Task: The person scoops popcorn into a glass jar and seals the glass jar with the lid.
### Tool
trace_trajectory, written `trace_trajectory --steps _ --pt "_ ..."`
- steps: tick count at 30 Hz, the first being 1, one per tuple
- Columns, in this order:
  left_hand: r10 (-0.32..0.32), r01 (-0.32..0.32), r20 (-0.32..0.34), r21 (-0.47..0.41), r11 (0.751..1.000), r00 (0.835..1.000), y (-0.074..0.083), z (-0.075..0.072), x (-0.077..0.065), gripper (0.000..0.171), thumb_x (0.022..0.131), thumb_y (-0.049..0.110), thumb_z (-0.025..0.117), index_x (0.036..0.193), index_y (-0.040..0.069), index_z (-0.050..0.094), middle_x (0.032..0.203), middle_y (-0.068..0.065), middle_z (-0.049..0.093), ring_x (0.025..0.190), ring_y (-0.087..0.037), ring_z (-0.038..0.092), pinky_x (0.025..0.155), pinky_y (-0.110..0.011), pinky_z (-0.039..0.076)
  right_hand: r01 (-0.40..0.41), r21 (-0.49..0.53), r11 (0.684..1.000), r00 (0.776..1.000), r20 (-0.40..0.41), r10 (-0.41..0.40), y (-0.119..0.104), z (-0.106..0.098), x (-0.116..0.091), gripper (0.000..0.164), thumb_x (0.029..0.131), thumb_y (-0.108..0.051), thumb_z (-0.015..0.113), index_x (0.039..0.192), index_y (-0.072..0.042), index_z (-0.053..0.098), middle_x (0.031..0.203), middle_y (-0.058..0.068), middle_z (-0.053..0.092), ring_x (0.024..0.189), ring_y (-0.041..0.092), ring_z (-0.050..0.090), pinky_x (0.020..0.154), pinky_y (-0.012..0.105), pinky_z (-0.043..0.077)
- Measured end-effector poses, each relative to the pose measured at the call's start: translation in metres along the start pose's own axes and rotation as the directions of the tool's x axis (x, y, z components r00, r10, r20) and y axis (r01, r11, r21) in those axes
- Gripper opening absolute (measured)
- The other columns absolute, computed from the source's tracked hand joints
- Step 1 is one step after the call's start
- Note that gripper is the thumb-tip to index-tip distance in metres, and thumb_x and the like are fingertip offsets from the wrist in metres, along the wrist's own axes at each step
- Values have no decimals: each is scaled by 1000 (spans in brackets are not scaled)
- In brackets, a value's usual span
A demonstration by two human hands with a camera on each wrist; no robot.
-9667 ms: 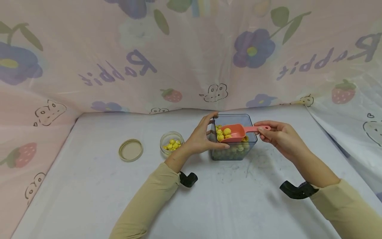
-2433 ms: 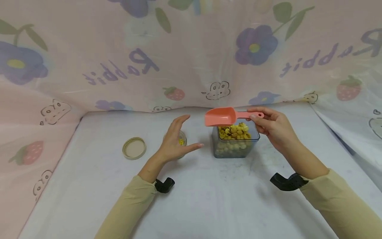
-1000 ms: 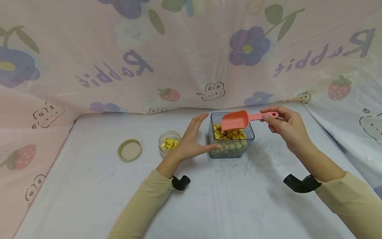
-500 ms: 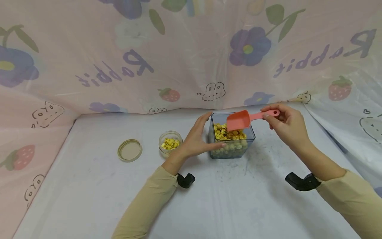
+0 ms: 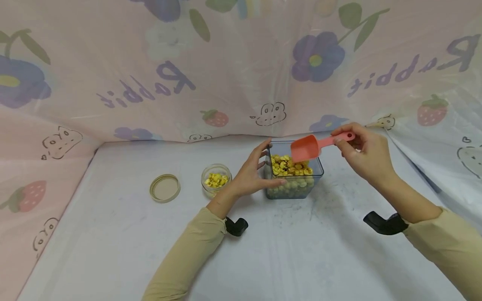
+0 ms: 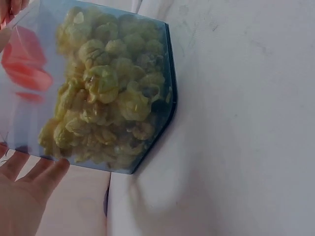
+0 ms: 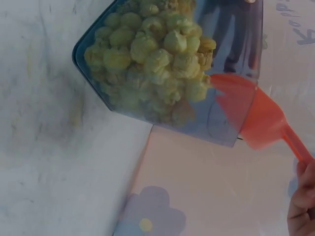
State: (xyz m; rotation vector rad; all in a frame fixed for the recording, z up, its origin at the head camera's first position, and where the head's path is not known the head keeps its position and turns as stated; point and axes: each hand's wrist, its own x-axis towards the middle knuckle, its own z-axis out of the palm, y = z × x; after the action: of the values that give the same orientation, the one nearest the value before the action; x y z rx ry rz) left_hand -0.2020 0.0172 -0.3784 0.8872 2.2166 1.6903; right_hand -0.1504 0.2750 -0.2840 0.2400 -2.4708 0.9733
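A clear bluish square container (image 5: pixel 280 147) holds yellow popcorn (image 5: pixel 280 169) up to roughly its upper half. My left hand (image 5: pixel 248 175) grips its left side, the thumb at the front wall and the fingers along the left wall. With the thumb and fingers of my right hand (image 5: pixel 370 159) I pinch the handle of a coral-pink scoop (image 5: pixel 306 149). The scoop's bowl tilts down into the container's mouth, its lip at the popcorn. In the right wrist view the scoop (image 7: pixel 266 120) slopes in over the container's rim, its tip close to the kernels.
Left of the container, partly behind my left forearm, stands a small round glass jar (image 5: pixel 208 190) with some popcorn in it. Farther left lies a round beige lid (image 5: pixel 165 188). A pink patterned sheet (image 5: pixel 241 83) rises behind the white table surface (image 5: pixel 286 251).
Earlier the scoop carried popcorn, then showed bare near the jar. Since then both hands have come to the container; the left took hold of its side and the scoop tipped into its mouth.
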Motion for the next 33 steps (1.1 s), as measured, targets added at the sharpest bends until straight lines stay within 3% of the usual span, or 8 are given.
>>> trace_trajectory --steps 7,13,17,22,25,29,33 --pt "5 -4 7 -26 1000 1000 -2 0 1 104 77 15 80 153 28 10 156 -7 20 142 -22 26 114 -38 33 107 -54 993 993 -47 -110 -3 2 4 12 84 -2 63 94 -3 70 65 -19 49 54 -4 41 47 14 30" --pt "1 -1 7 -32 1000 1000 -2 0 1 105 77 13 80 154 28 10 157 -6 18 143 -23 25 114 -37 32 163 -90 983 982 -85 -170 -7 9 7 14 83 -1 59 91 -1 70 65 -1 57 54 -6 39 51 10 32" --pt "12 -12 4 -37 999 1000 -3 0 1 104 77 14 80 154 27 11 157 -7 19 143 -25 26 114 -39 32 212 -128 969 972 -72 -222 -11 13 7 14 83 2 57 90 2 68 69 9 61 56 -2 39 53 9 32" --pt "19 -19 4 -44 999 1000 -4 1 0 104 77 13 80 154 28 11 157 -9 18 143 -27 25 114 -41 33 234 -183 955 970 -20 -242 -17 19 6 15 82 4 54 90 4 66 72 12 62 55 8 41 51 12 33" --pt "22 -22 2 -45 999 1000 -4 1 0 104 77 12 80 153 28 11 157 -9 18 143 -27 25 114 -41 33 193 -176 965 980 -3 -197 -16 22 5 14 83 4 54 89 3 67 69 11 61 54 10 41 50 14 33" --pt "10 -10 -3 -41 999 1000 -3 1 0 105 76 12 81 153 28 12 157 -7 19 143 -25 26 114 -40 33 56 -132 990 997 55 -49 -9 25 4 15 86 -2 54 90 1 69 68 9 61 54 8 43 48 17 35" --pt "-2 1 -9 -46 999 1000 -3 2 -1 105 75 12 82 153 29 13 156 -4 20 142 -22 26 114 -39 32 -118 -64 991 982 140 126 -1 27 3 16 89 -9 57 96 -1 69 65 4 60 50 6 45 43 23 34"
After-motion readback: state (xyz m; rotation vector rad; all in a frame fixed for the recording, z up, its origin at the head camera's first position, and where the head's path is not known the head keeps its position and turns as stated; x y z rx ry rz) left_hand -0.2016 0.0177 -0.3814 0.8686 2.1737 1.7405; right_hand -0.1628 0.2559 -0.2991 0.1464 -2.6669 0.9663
